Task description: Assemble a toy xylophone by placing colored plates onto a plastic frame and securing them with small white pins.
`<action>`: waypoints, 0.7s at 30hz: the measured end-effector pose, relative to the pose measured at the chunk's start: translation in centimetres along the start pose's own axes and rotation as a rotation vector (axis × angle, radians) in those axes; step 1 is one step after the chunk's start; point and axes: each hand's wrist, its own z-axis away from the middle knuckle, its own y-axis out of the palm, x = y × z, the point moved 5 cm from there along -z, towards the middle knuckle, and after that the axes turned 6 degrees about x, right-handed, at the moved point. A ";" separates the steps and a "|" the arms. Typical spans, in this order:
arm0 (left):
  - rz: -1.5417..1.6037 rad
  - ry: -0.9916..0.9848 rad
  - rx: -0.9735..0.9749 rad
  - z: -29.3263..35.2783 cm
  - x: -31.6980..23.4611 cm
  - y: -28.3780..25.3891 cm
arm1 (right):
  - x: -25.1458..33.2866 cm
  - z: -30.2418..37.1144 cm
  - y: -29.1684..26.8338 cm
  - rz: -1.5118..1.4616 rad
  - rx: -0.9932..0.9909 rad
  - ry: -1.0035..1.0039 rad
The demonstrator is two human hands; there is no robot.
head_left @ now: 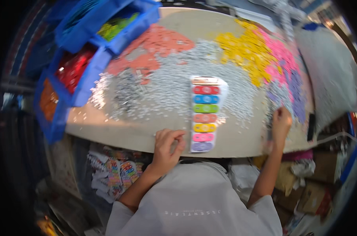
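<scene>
A long white card with a column of coloured bars, from red at the far end to purple at the near end, lies upright before me on the table. My left hand hovers by its near left edge, fingers bent and thumb apart from them, with nothing visible in the gap. Farther right, my right hand is closed in a pinch beside small grey pieces and purple pieces. Blur hides what the pinch holds, if anything.
Many light grey pieces spread over the table. Salmon pieces, yellow pieces and pink pieces lie beyond. Blue bins stand left; a large translucent bag is right. Printed cards sit below the edge.
</scene>
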 end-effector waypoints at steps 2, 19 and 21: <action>-0.135 0.096 0.002 -0.7 -0.2 -2.3 | 0.9 0.1 -1.2 -0.061 -0.007 0.101; -0.558 -0.161 -0.568 -2.5 12.2 -20.7 | 13.0 5.8 3.4 -1.285 0.609 0.514; -0.477 -0.158 -0.561 -2.6 13.1 -20.8 | 13.0 5.8 3.4 -1.286 0.600 0.514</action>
